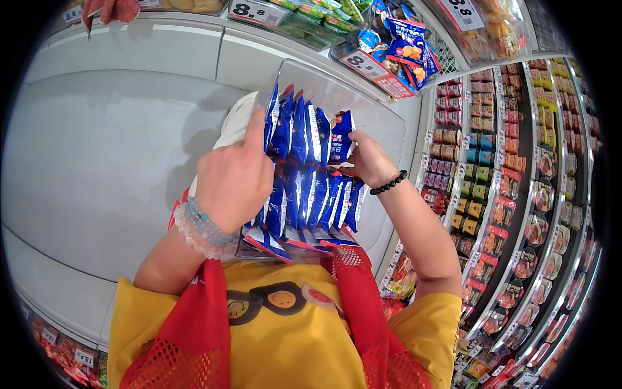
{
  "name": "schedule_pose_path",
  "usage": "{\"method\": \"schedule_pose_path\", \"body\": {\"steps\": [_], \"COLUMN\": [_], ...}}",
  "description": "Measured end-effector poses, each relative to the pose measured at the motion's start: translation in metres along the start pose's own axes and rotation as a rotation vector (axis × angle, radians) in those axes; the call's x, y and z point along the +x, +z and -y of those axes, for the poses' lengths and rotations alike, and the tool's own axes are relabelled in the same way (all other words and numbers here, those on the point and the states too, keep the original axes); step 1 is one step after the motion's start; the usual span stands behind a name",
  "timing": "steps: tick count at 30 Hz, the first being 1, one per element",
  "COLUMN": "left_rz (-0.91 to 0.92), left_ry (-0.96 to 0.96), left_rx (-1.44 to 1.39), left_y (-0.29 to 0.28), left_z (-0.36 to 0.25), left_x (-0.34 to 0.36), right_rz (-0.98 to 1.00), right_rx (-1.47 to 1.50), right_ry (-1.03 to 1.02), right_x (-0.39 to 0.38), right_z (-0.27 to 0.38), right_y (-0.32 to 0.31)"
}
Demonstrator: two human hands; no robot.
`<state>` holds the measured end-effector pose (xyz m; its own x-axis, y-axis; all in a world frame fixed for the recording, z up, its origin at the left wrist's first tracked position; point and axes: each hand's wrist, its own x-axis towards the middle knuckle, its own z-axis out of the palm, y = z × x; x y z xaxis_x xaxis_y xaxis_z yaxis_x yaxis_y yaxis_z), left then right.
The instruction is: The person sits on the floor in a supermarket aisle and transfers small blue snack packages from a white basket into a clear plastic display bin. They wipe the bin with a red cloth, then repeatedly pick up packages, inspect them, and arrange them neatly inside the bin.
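Observation:
Blue snack packets (pixel 304 191) with red and white edges stand on edge in two rows inside a clear plastic bin (pixel 382 123). The bin is in front of my body. My left hand (pixel 234 175) grips the left end of the rows, its index finger stretched along the outermost packet of the far row; its other fingertips are hidden. At the right end, my right hand (pixel 370 159) holds the outer snack packet (pixel 341 137) of the far row by its edge, thumb on top. A few packets (pixel 267 244) lie tilted along the bin's near side.
A shelf bin of similar blue packets (pixel 407 48) stands at the far right, beside green packages (pixel 327 16). Shelves of cups and tubs (pixel 505 181) line the right. A pink cloth-like thing (pixel 111 11) is at the far left. White counter edges (pixel 149 55) run behind.

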<state>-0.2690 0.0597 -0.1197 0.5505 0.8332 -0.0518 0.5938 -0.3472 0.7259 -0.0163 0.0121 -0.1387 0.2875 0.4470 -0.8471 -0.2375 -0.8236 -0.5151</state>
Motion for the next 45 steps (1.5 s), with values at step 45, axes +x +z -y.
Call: {"method": "schedule_pose_path", "body": {"steps": [45], "left_rz": [0.500], "left_ry": [0.409], "left_rx": [-0.545], "left_y": [0.014], "left_z": [-0.077], "left_x": [0.099], "right_rz": [-0.037], "right_rx": [0.186], "right_ry": [-0.890], "right_x": [-0.073], "right_z": [-0.014], "right_y": [-0.041]}}
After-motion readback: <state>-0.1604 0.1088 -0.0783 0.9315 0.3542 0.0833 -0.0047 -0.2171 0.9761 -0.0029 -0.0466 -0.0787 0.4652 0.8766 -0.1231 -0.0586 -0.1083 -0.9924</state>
